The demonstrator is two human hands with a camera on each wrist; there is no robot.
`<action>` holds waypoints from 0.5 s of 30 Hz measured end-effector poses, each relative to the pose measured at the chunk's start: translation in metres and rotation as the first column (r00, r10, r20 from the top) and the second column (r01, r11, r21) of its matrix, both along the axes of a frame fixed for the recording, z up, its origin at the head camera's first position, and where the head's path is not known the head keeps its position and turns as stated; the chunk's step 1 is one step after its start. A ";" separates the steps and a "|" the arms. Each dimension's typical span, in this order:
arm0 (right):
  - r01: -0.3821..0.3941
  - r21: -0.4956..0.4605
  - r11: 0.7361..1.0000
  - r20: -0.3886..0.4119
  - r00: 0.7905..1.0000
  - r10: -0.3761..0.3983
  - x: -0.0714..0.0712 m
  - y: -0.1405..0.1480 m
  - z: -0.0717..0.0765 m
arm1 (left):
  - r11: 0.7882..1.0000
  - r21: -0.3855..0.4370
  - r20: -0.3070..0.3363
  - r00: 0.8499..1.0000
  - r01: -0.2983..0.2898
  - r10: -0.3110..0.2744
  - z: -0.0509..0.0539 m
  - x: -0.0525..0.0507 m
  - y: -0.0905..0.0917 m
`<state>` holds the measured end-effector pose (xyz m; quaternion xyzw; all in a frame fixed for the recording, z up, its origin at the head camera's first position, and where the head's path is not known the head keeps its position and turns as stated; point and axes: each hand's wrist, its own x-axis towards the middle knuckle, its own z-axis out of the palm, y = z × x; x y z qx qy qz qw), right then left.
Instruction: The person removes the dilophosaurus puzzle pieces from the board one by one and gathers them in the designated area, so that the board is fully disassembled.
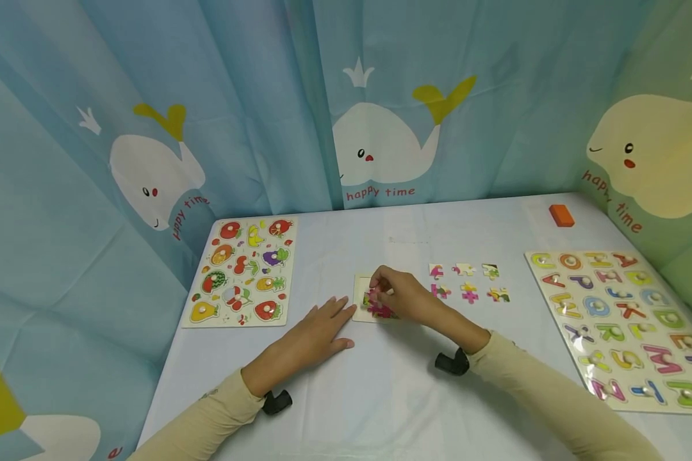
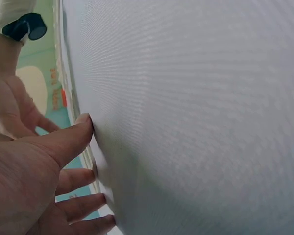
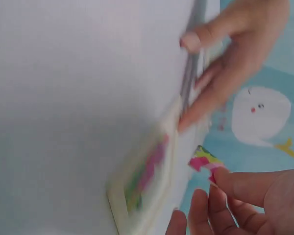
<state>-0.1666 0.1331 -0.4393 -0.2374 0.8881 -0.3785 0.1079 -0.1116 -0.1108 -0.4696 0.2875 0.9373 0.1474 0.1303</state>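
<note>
A small jigsaw puzzle board [image 1: 360,283] with a pale rim lies on the white table, with pink and green pieces set in its lower part. My left hand [image 1: 317,330] rests on the table, fingers spread, its fingertips at the board's left edge. Above the board, my right hand [image 1: 406,298] pinches a jigsaw piece [image 3: 206,159] between thumb and fingers; the piece is pink, green and yellow. In the right wrist view the piece is held up off the board, which looks blurred there. Loose jigsaw pieces [image 1: 469,296] lie in two rows to the right of the board.
A fruit peg puzzle [image 1: 293,269] lies at the left of the table, and a letter peg puzzle [image 1: 559,320] at the right. An orange block [image 1: 562,216] sits near the back right corner. Blue whale-print curtains [image 1: 288,128] hang around the table.
</note>
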 end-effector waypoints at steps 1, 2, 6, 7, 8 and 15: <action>0.014 0.000 1.000 -0.003 1.000 -0.014 -0.001 0.004 0.004 | 1.000 0.001 0.003 1.000 -0.002 0.002 0.000 0.000 0.000; 0.028 0.000 1.000 -0.004 1.000 -0.028 -0.003 0.009 0.007 | 1.000 0.002 0.005 1.000 -0.003 0.003 0.000 0.000 0.000; 0.040 0.017 0.999 -0.040 0.998 -0.039 -0.011 0.038 0.018 | 1.000 0.005 0.015 1.000 -0.005 0.005 0.000 0.000 0.001; 0.033 0.025 0.999 -0.036 0.999 -0.032 -0.012 0.047 0.021 | 1.000 0.008 0.014 1.000 -0.002 0.002 0.000 0.000 0.001; 0.024 0.033 0.999 -0.025 0.999 -0.023 -0.013 0.056 0.023 | 1.000 0.009 0.012 1.000 0.001 -0.001 0.001 0.001 0.001; -0.025 0.108 0.994 0.079 0.997 0.016 -0.009 0.114 0.032 | 1.000 0.000 -0.002 1.000 0.010 -0.010 0.000 0.000 0.001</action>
